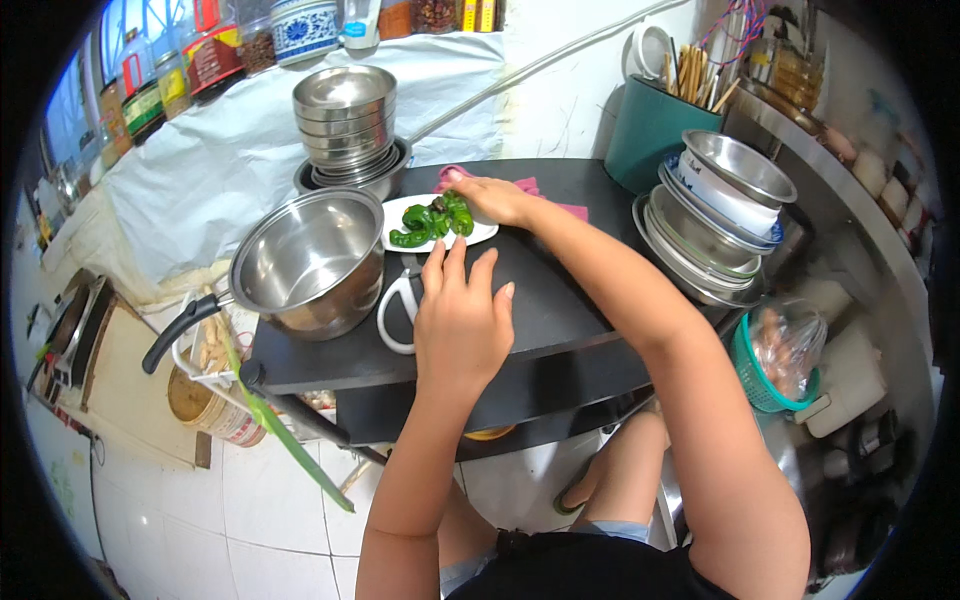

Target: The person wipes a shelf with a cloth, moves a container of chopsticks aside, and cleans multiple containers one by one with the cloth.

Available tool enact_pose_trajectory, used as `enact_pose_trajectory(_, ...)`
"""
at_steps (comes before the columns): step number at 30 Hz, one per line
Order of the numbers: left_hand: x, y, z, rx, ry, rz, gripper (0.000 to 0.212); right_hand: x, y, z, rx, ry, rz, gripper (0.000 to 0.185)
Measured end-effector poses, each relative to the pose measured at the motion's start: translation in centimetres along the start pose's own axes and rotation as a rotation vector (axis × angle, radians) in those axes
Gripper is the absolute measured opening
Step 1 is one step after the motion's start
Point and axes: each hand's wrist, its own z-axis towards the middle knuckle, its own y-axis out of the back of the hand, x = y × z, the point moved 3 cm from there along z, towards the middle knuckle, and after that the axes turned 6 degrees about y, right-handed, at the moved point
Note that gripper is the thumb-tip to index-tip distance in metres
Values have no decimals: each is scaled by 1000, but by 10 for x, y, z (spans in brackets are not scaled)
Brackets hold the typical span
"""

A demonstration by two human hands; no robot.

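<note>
My left hand (461,319) hovers, fingers spread, at the near edge of a white oval plate (487,232) and holds nothing. Green peppers (424,225) lie on that plate. At the plate's far right rim is my right hand (491,199), its fingertips by a pink cloth (529,185); whether it grips the cloth or the rim I cannot tell. Scissors with white handles (396,346) lie on the black table, partly hidden by my left hand. To the left stands a steel saucepan (307,262) with a black handle.
Stacked steel bowls (345,112) stand behind the saucepan. On the right are a pile of bowls and plates (712,217), a green container of chopsticks (652,135) and a teal basket (757,382) with a plastic bag. Jars line a ledge at the back left. A long green leaf (292,442) hangs beside the table.
</note>
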Motion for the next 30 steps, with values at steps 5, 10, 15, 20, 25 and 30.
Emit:
enact_pose_trajectory(5,0,-2,-1,-85,-89,103,36,27,11,-65,28,17,148,75)
enact_pose_trajectory(10,-1,-1,-5,-40,-78,179,33,33,27,-131,96,91,-35,53)
enact_pose_trajectory(15,-1,4,-4,4,-59,0,18,7,39,-121,98,-129,-381,57)
enact_pose_trajectory(20,-7,3,-1,119,-34,-158,12,-89,45,-58,-60,-133,-501,53)
enact_pose_trajectory(25,-4,5,-1,108,-21,-146,11,-66,44,8,-41,-118,-372,48)
enact_pose_trajectory(30,-7,5,-4,68,-76,-157,14,-67,24,65,0,68,-120,35)
